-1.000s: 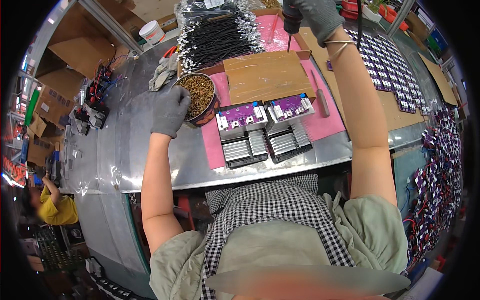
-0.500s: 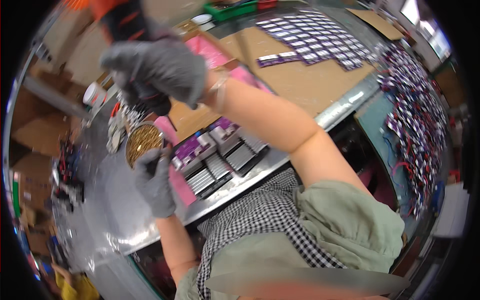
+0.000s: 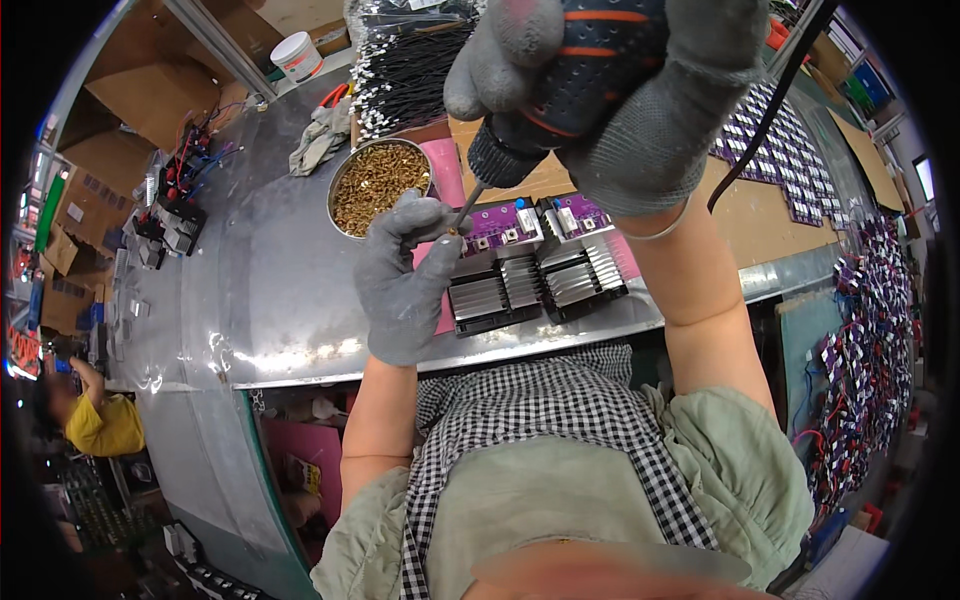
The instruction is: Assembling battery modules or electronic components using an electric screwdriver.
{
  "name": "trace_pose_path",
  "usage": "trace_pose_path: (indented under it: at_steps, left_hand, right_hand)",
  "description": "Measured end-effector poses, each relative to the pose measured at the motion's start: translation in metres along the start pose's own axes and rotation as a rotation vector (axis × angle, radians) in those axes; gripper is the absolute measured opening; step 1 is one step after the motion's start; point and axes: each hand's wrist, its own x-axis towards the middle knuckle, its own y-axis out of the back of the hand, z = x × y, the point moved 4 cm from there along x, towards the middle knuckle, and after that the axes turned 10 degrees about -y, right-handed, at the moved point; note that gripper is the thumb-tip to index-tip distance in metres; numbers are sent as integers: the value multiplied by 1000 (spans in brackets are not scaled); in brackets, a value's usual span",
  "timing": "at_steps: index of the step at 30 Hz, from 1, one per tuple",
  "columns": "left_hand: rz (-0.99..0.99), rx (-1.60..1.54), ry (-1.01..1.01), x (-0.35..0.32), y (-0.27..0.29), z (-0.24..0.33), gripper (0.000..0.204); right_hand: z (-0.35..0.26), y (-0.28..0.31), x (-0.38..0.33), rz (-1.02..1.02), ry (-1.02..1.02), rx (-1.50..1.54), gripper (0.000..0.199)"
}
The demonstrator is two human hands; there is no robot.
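Pinching narrowly between thumb and finger, the left hand [image 3: 400, 275] holds a small screw [image 3: 453, 231] at the tip of the bit [image 3: 470, 205]; whether they touch, I cannot tell. The right hand [image 3: 645, 150] is closed around the power screwdriver [image 3: 600, 65]. Half a second ago, the left hand was at the bowl [image 3: 331, 195]; now it is away, so screw and bit are together. Just beside, to its right, are purple boards [image 3: 497, 222] with finned heat sinks [image 3: 492, 292].

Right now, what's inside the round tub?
The round tub holds many small brass-coloured pieces, apparently screws. They cover its bottom, so anything beneath can't be seen; the left hand hides part of its rim.
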Motion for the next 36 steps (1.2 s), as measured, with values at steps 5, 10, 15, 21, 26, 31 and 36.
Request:
trace_pose_path:
  at_steps: [5, 10, 15, 21, 26, 31, 36]
  left_hand:
    - [-37, -65, 56, 2, 2, -3, 40]
    - [-173, 461, -238, 16, -6, 16, 54]
    - [-616, 879, -754, 18, -6, -1, 52]
    - [-501, 849, -545, 18, -12, 6, 39]
    - [-673, 751, -579, 20, -15, 5, 37]
    - [-626, 805, -492, 22, -9, -4, 35]
    - [-588, 618, -285, 19, -4, -16, 36]
  right_hand:
    - [1, -16, -2, 91, 47, 468, 96]
    - [-15, 8, -10, 114, -52, -287, 101]
    - [-27, 26, -17, 101, 23, -248, 98]
    - [-33, 58, -27, -102, 150, -461, 96]
    - [-32, 68, -35, -79, 140, -531, 97]
    - [-34, 66, -32, -124, 164, -577, 95]
    - [-22, 71, -44, -54, 119, -747, 94]
